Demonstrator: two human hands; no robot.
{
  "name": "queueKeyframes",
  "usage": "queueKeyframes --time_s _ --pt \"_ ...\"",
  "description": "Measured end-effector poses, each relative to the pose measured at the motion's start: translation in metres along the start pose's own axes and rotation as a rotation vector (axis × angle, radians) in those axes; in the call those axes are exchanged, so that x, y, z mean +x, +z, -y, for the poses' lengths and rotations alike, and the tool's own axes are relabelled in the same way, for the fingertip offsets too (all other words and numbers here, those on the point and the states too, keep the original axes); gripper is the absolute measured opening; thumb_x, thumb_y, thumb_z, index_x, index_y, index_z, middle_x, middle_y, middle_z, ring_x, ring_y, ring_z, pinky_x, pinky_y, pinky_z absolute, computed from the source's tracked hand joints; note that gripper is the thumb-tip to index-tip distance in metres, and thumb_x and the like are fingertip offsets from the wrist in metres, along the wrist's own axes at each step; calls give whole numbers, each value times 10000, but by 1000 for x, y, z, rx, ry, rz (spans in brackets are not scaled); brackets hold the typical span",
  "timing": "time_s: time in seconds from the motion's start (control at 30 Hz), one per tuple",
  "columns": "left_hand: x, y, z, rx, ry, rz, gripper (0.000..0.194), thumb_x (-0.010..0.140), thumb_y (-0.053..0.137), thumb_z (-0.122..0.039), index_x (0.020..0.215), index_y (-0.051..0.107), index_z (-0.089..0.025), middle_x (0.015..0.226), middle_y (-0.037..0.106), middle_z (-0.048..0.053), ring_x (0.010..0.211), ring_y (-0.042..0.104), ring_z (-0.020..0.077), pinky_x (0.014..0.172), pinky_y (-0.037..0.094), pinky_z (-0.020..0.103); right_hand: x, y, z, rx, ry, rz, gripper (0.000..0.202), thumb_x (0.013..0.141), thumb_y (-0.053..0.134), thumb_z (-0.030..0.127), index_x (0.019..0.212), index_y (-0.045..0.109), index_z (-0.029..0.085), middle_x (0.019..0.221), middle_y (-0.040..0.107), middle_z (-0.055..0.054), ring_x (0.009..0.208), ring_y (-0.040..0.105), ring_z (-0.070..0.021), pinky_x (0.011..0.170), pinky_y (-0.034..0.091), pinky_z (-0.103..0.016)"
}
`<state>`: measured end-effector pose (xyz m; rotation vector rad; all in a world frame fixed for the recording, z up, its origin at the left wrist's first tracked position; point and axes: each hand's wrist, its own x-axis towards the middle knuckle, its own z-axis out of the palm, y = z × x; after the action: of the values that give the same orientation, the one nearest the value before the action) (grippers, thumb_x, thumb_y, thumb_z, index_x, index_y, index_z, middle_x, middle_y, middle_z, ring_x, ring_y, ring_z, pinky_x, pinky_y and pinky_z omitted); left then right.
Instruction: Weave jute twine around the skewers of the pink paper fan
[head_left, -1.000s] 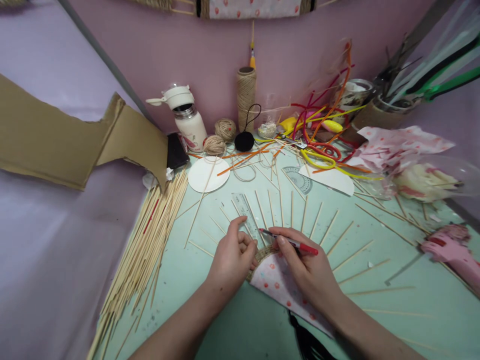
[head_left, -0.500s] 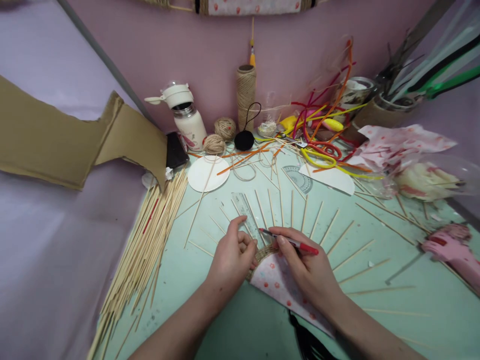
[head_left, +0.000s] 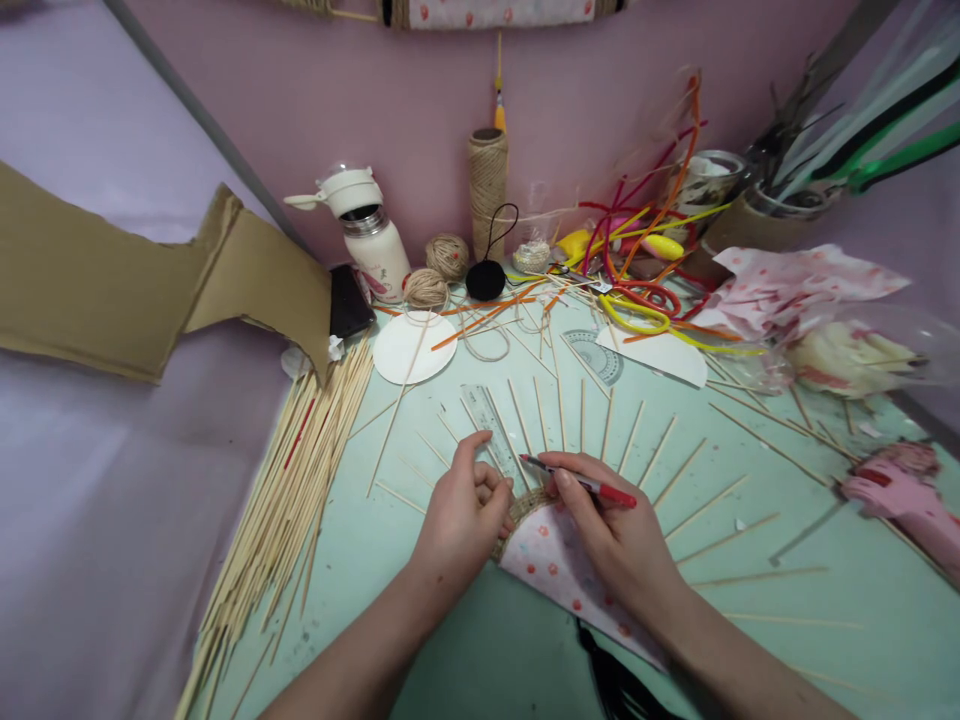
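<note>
My right hand holds a red pen, its tip pointing left beside a thin wooden stick at the ruler's right edge. Fingers curled, my left hand grips the lower part of a clear ruler, which lies along that stick. Under both hands is a half-round piece covered in pink patterned fabric, with a twine-wrapped curved edge. Several thin sticks fan outward from that edge. A black tassel lies below the fabric. Whether the pen tip touches the stick is unclear.
Loose sticks are heaped at left, beside bent cardboard. Behind stand a white bottle and a twine spool. A protractor, scissors and colored pipe cleaners lie farther back; a pink glue gun lies right.
The view has shifted very slightly. Both hands, the ruler and the pen keep nearly the same position over the sticks.
</note>
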<state>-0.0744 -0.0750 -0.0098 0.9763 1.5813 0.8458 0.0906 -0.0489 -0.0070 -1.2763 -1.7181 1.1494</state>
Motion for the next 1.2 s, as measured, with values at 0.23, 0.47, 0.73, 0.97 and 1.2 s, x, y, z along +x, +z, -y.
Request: queueKeyframes --time_s 0.23,0.47,0.73,0.97,1.2 --pt "0 1 1 8 5 -5 471 855 519 -272 1298 361 -242 671 516 -80 492 606 122 492 512 244 0 0 1 -7 -25 12 248 938 481 327 1062 668 221 965 700 -53 879 645 -179 807 505 -299" --pt "0 0 1 0 2 -8 477 847 523 -271 1296 364 -234 669 518 -80 489 606 122 490 513 243 1 0 1 -11 -25 2 247 938 480 321 1058 669 218 951 700 -53 869 646 -178 797 509 -298" --pt "1 0 -1 4 -1 -6 481 841 526 -279 1292 367 -224 667 519 -79 490 605 124 484 516 246 -1 0 0 -15 -63 -7 234 946 475 290 1076 657 221 971 695 -50 889 648 -170 811 510 -292" --pt "-3 -1 -6 -15 12 -43 493 832 534 -269 1296 375 -224 677 541 -71 504 607 118 470 470 218 -12 -15 3 -164 -243 81 274 952 466 211 1200 576 241 1085 694 -58 981 651 -168 834 514 -294" --pt "-6 -9 -19 -87 157 -202 321 844 528 -249 1161 487 -222 663 543 -70 505 569 84 520 446 200 -24 -29 7 -515 -495 398 485 859 626 275 1320 481 237 1322 592 -95 1298 464 -274 1036 406 -497"
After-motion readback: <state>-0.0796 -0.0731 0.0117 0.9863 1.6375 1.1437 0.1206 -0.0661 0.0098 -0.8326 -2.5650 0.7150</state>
